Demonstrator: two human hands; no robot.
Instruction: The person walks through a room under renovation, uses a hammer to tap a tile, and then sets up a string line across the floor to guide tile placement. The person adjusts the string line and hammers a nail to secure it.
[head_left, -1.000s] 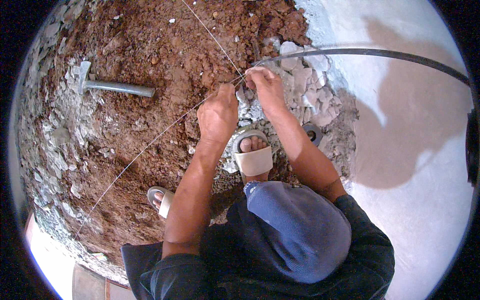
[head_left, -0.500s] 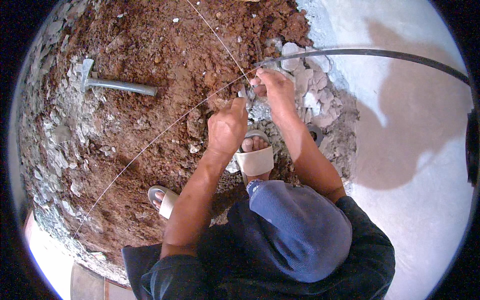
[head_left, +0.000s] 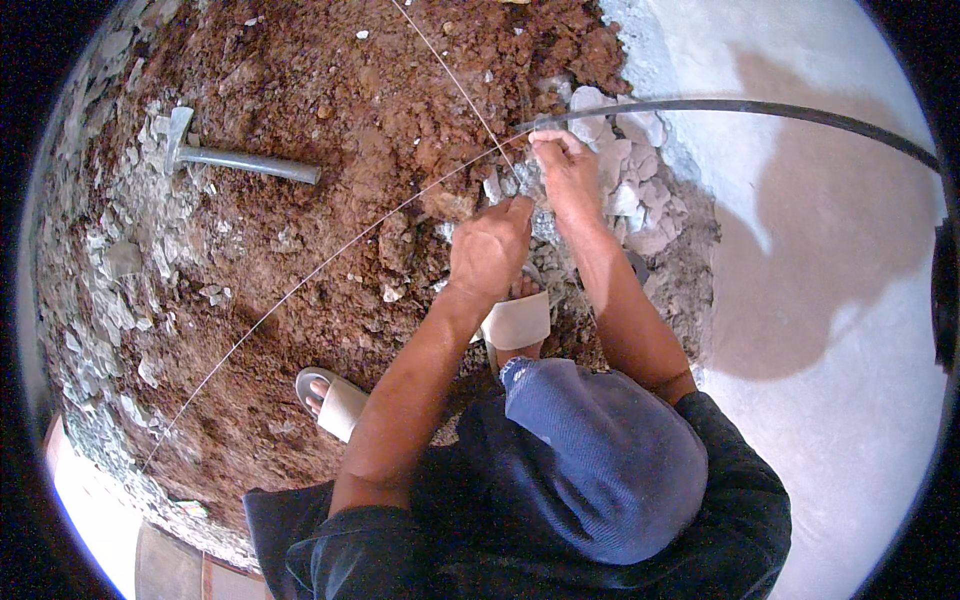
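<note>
My left hand (head_left: 490, 245) is closed in a pinch on a thin white string (head_left: 455, 83), which runs from its fingertips toward the far edge of the view. Just beyond it, my right hand (head_left: 572, 182) pinches at a second stretch of string (head_left: 300, 285) that slants down to the near left. Whether both stretches are one string is hidden by the fingers. The right fingertips sit against or close to the end of a long dark rod or pipe (head_left: 740, 106), which looks curved. Pale broken stones (head_left: 632, 165) lie beside the right hand.
A hammer (head_left: 250, 164) lies on rough reddish soil (head_left: 330, 120) at the left. Grey rubble (head_left: 110, 290) lines the far-left side. A smooth pale concrete floor (head_left: 840, 440) spreads on the right. My sandalled feet stand on the soil, near sandal (head_left: 518, 318) below my hands.
My left hand has moved to the right, bringing the far string's lower end with it. My right hand has shifted slightly right and up, closer to the rod's end.
</note>
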